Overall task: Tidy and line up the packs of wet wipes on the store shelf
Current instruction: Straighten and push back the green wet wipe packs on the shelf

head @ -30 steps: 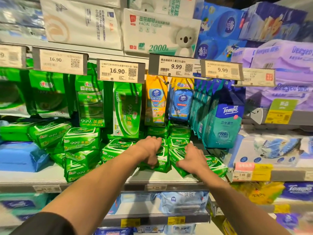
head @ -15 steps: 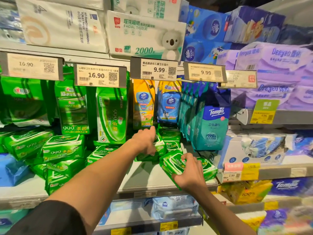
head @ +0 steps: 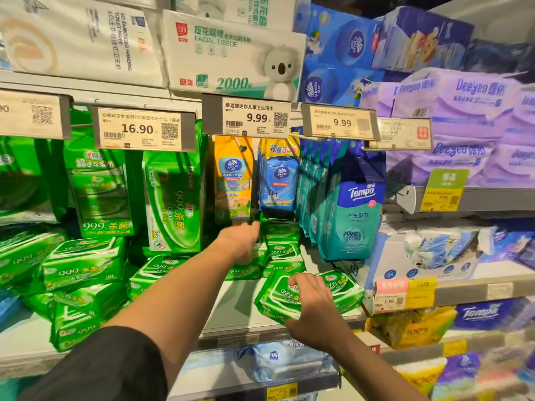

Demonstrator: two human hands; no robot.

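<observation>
Head view: the left hand (head: 241, 241) reaches deep into the white metal store shelf (head: 231, 308), at about 12 o'clock from the right hand. Its fingers press against a stack of small glossy green wet-wipe packs (head: 282, 250) at the back; whether they curl round a pack I cannot tell, since the fingertips are hidden. The right hand (head: 311, 308) grips a flat green plastic wet-wipe pack (head: 278, 299) at the shelf's front lip, fingers curled over its top and thumb under its near edge. A second green pack (head: 344, 287) lies just beside it at 2 o'clock, touching.

To do this step well, I judge the held pack should be turned label-forward and slid back square against the stack, with the left hand steadying that stack. The hanging teal Tempo pouches (head: 353, 215) at 1 o'clock could be knocked.
</observation>
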